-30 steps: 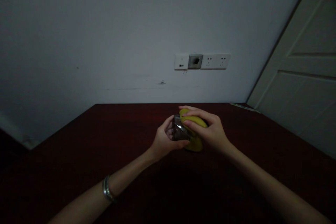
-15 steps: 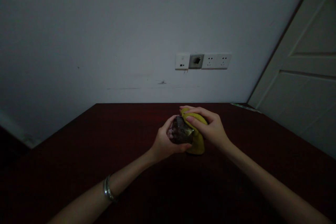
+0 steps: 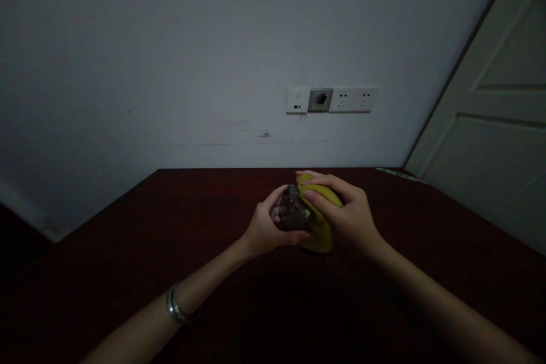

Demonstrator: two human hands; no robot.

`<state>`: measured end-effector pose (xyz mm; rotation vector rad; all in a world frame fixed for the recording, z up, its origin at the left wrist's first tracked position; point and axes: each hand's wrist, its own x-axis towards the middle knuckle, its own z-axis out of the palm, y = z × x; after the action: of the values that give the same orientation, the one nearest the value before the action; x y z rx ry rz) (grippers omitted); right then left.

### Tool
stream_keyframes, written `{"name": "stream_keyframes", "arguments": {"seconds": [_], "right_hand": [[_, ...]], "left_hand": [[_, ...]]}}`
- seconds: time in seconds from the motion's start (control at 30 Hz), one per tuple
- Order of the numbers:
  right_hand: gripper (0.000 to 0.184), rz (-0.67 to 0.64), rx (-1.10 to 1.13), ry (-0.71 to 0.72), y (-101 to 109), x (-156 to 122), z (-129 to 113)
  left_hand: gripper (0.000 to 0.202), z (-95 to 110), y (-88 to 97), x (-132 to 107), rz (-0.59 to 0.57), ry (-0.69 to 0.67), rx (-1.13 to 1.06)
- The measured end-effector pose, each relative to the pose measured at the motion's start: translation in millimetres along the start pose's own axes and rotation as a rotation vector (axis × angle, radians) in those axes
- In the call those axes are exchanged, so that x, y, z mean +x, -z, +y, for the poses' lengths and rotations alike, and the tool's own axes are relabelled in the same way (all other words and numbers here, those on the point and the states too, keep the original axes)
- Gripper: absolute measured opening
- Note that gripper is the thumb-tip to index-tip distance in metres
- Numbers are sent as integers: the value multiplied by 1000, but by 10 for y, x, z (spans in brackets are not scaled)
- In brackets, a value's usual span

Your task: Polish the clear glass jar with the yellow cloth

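My left hand is wrapped around a clear, faceted glass container, tilted, with fingers showing through its wall. Its exact kind is hard to tell in the dim light. On the right, my right hand pinches a yellow cloth between thumb and fingers. The cloth is pressed against the right side and rim of the glass, and its lower end hangs down beneath. Both hands are above the dark table, near the middle of the view. Part of the glass is hidden behind the cloth and the left thumb.
The dark red table ends at a pale wall. Sockets and a switch plate sit on the wall. A panelled door stands at the right, with a thin printed strip by the table's back right edge.
My right hand and the cloth have shifted slightly right along the glass. The glass has turned a little in my left hand, showing more fingers through it.
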<state>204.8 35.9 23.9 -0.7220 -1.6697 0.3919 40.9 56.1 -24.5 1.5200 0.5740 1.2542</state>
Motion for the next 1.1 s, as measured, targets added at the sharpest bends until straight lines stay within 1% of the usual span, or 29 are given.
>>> {"name": "stream_keyframes", "arguments": {"seconds": [0.07, 0.1, 0.17, 0.23, 0.27, 0.3, 0.33, 0.4, 0.5, 0.57, 0.6, 0.63, 0.7, 0.77, 0.83, 0.9, 0.97, 1.03, 1.1], "right_hand": [[11, 0, -2, -39, 14, 6, -9], [12, -15, -21, -15, 25, 6, -23], [15, -94, -77, 105, 54, 2, -69], [19, -224, -130, 256, 83, -1, -118], [20, -284, -150, 310, 95, -1, -137], [21, -322, -159, 339, 103, 1, -148], [21, -332, -159, 343, 107, 3, -151], [20, -280, -136, 291, 102, 13, -130], [17, -168, -51, 111, 82, 29, -60], [15, -134, -9, 11, 80, 36, -24], [15, -136, -10, 4, 84, 36, -18], [16, -153, -31, 32, 92, 35, -22], [19, -231, -107, 167, 115, 28, -55], [21, -329, -175, 304, 136, 18, -104], [23, -364, -200, 357, 147, 13, -140], [22, -314, -191, 331, 147, 18, -145], [19, -234, -158, 257, 139, 30, -124], [16, -169, -113, 162, 129, 45, -95], [14, -142, -86, 97, 124, 54, -79]], "left_hand": [[94, 0, -17, -11, -7, 16, -10], [93, -3, -26, -16, -4, 23, -18], [91, -7, -42, -25, 5, 25, -26], [88, -5, -53, -33, 12, 15, -1], [88, -1, -56, -37, 16, 12, 20], [88, 5, -57, -41, 16, 16, 40], [89, 10, -57, -45, 16, 21, 54], [91, 15, -53, -54, 15, 27, 62], [94, -9, -51, -66, 16, 23, 40], [94, -39, -58, -70, 18, 32, 8], [94, -52, -63, -70, 16, 40, -5], [94, -60, -70, -69, 16, 45, -11], [92, -56, -82, -65, 20, 40, 11], [90, -32, -88, -59, 30, 2, 87], [89, -2, -85, -57, 32, -48, 161], [90, 20, -79, -59, 25, -89, 200], [92, 28, -77, -68, 14, -104, 208], [93, 30, -84, -80, 6, -98, 191], [92, 34, -102, -89, -6, -67, 149]]}}
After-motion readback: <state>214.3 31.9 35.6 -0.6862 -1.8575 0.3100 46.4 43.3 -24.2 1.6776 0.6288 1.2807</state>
